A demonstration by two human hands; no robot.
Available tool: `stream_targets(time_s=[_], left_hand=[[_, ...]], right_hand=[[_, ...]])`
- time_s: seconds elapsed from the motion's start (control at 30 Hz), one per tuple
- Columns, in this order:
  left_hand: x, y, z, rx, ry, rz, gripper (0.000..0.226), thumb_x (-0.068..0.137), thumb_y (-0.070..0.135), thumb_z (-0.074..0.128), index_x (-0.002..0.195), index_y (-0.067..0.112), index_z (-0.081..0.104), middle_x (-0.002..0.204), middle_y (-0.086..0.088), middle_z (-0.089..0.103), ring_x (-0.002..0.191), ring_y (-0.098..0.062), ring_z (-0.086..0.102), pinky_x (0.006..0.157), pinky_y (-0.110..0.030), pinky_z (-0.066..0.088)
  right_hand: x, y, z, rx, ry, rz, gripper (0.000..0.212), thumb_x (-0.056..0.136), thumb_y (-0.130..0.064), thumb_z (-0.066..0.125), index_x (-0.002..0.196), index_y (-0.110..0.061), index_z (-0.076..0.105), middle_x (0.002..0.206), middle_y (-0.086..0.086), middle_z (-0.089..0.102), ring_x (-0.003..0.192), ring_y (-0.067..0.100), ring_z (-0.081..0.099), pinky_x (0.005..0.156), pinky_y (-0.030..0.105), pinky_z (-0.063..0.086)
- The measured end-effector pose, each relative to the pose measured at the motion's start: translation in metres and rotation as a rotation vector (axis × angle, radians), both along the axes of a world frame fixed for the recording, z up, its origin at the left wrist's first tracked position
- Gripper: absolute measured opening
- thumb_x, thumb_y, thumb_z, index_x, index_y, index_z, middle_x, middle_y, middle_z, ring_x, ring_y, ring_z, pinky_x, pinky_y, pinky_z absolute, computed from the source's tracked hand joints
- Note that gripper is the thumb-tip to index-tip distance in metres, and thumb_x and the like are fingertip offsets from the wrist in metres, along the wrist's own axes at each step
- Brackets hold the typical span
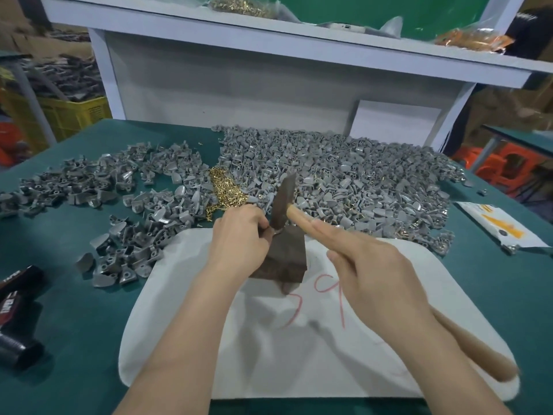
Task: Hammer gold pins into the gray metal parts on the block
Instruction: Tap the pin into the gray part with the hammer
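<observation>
While the left hand [239, 232] pinches a gray metal part [273, 232] against the top of the dark block [284, 259] on the white cloth [209, 339], the right hand [374, 271] grips the wooden-handled hammer [284, 196] with its head just above, gold pins [223, 190] heaped beyond among loose gray parts [344, 175].

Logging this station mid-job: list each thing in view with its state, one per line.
block, upright on the white pad.
left hand, pinching a gray metal part on the block's top.
right hand, wrapped round the hammer's handle.
hammer, head blurred, at the block's top.
gold pins, loose heap on the table.
gray metal parts, loose heaps on the table.
</observation>
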State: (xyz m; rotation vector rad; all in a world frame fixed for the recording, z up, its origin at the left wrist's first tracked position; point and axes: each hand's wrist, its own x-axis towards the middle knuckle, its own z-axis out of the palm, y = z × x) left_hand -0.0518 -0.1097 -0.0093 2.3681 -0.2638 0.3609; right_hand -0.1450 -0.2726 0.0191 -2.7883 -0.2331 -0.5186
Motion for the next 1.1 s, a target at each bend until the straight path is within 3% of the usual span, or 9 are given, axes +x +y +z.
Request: stream_targets(time_s=[0.13,0.27,0.33,0.5,0.63,0.73,0.87,0.97,1.1], left_hand=[[0.000,-0.001,0.000,0.014,0.004,-0.006,0.013,0.084,0.015,0.067,0.072,0.011,0.069,0.081,-0.006,0.069,0.085,-0.031,0.061,0.081,-0.042,0.049],[-0.001,-0.001,0.001,-0.017,0.007,0.011,0.013,0.082,0.014,0.067,0.070,0.015,0.065,0.082,-0.004,0.067,0.088,-0.032,0.060,0.079,-0.042,0.048],[-0.003,-0.001,0.002,-0.032,0.023,0.019,0.015,0.083,0.014,0.067,0.070,0.017,0.062,0.084,-0.004,0.067,0.090,-0.031,0.059,0.081,-0.042,0.048],[-0.001,-0.001,0.001,0.017,0.018,-0.005,0.012,0.085,0.015,0.066,0.073,0.011,0.069,0.084,-0.005,0.069,0.088,-0.030,0.061,0.082,-0.042,0.050],[-0.003,-0.001,0.003,0.000,0.055,0.033,0.013,0.084,0.015,0.065,0.071,0.015,0.063,0.084,-0.004,0.067,0.088,-0.030,0.060,0.083,-0.043,0.048],[-0.002,-0.001,0.004,0.033,0.063,0.036,0.010,0.085,0.017,0.064,0.077,0.014,0.069,0.085,-0.003,0.068,0.088,-0.028,0.059,0.084,-0.043,0.048],[-0.001,-0.002,0.004,0.039,0.066,0.037,0.014,0.087,0.019,0.063,0.074,0.017,0.067,0.086,-0.001,0.067,0.089,-0.027,0.059,0.086,-0.043,0.048],[0.000,-0.002,0.004,0.019,0.070,0.047,0.014,0.089,0.019,0.061,0.076,0.018,0.068,0.089,0.001,0.067,0.092,-0.026,0.058,0.087,-0.043,0.047],[0.002,0.001,0.003,-0.007,0.066,0.067,0.014,0.091,0.018,0.059,0.084,0.017,0.071,0.097,0.001,0.069,0.097,-0.025,0.059,0.090,-0.042,0.046]], right_hand=[[0.001,-0.003,0.000,0.144,-0.191,-0.020,0.060,0.093,-0.023,0.044,0.128,-0.069,0.026,0.088,-0.009,0.061,0.075,0.014,0.054,0.064,0.033,0.047],[0.001,-0.003,-0.001,0.049,-0.012,0.053,0.074,0.093,-0.019,0.046,0.118,-0.082,0.014,0.103,-0.010,0.065,0.091,0.019,0.058,0.077,0.035,0.050],[0.002,-0.005,0.002,0.011,-0.049,0.018,0.078,0.092,-0.020,0.049,0.107,-0.087,0.012,0.104,-0.012,0.065,0.091,0.018,0.060,0.075,0.032,0.049],[0.006,-0.011,-0.003,0.174,-0.223,0.025,0.063,0.092,-0.017,0.049,0.132,-0.063,0.032,0.094,-0.008,0.066,0.078,0.013,0.057,0.067,0.029,0.046],[0.007,-0.007,-0.003,0.064,-0.048,0.077,0.080,0.090,-0.015,0.054,0.116,-0.081,0.017,0.114,-0.015,0.065,0.094,0.011,0.057,0.076,0.024,0.047],[0.024,-0.020,-0.006,0.134,-0.011,-0.011,0.057,0.090,-0.020,0.055,0.126,-0.061,0.038,0.111,-0.017,0.066,0.087,0.013,0.060,0.069,0.023,0.041],[0.058,-0.024,-0.017,0.396,0.060,-0.063,0.045,0.093,-0.017,0.050,0.132,-0.039,0.046,0.103,-0.008,0.066,0.068,0.007,0.057,0.067,0.024,0.038],[0.084,-0.020,-0.029,0.630,0.201,-0.110,0.038,0.091,-0.017,0.052,0.127,-0.030,0.050,0.086,-0.003,0.061,0.053,0.010,0.047,0.054,0.028,0.039],[0.097,-0.018,-0.043,0.591,0.337,-0.175,0.029,0.091,-0.025,0.056,0.120,-0.024,0.055,0.081,0.001,0.058,0.054,0.018,0.049,0.052,0.028,0.038]])
